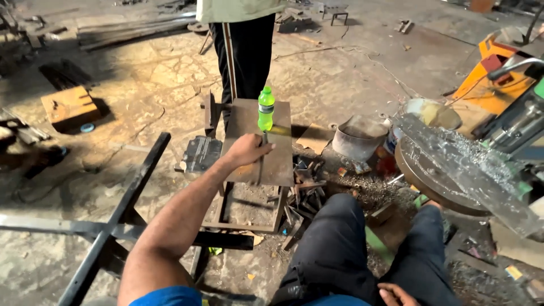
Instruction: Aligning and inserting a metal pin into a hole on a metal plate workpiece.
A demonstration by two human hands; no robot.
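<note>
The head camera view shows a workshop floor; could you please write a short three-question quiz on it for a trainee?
1. True or false: the left hand grips a thin metal strip on the metal stool.
2. What stands upright on the stool beyond that hand?
3. Where is the right hand? A) on the person's own thigh B) on the bottle

Key: 1 true; 2 a green plastic bottle; 3 A.

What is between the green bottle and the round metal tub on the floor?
In the head view, a flat brown piece of cardboard lies on the floor between the green bottle and the metal tub, just past the stool's edge.
</note>
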